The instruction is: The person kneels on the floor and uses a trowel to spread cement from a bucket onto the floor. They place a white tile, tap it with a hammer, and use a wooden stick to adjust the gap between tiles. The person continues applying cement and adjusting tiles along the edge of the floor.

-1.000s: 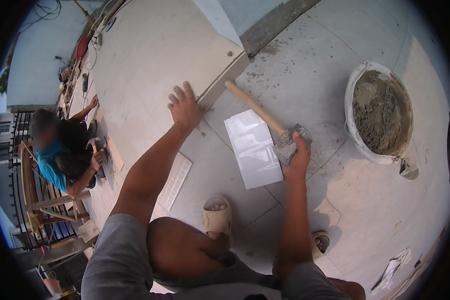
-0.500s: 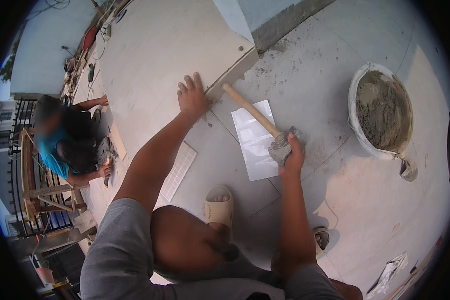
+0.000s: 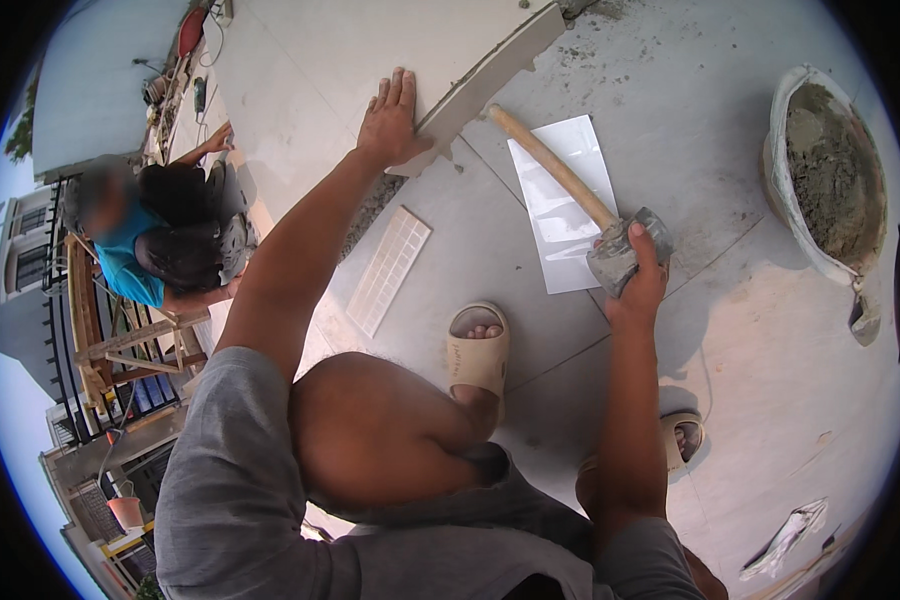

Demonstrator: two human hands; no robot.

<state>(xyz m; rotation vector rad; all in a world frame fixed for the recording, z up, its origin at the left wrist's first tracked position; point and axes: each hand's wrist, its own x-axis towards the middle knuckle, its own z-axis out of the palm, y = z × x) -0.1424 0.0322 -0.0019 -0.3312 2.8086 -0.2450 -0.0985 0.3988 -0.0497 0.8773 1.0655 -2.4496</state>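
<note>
My left hand [image 3: 392, 125] lies flat with fingers stretched on a large pale floor tile [image 3: 305, 70], beside its edge. Along that edge runs a narrow upright tile strip [image 3: 495, 85], with mortar showing at the joint. My right hand [image 3: 642, 285] is closed around the dark, cement-smeared head of a mallet [image 3: 555, 170]. Its wooden handle points away from me, with the handle end close to the strip; whether they touch I cannot tell. Beneath the mallet a white glossy sheet [image 3: 573, 165] rests on the lower grey floor.
A bucket of wet mortar [image 3: 835, 170] stands at the right, a trowel [image 3: 865, 318] beside it. A gridded tile piece [image 3: 390, 270] lies near my sandalled foot [image 3: 478, 350]. At the left a person in blue [image 3: 120, 255] crouches near wooden trestles [image 3: 90, 330].
The whole view has shifted, so the step edge sits higher in the picture. The mallet's handle end has drawn slightly back from the strip. My left hand stays flat on the tile.
</note>
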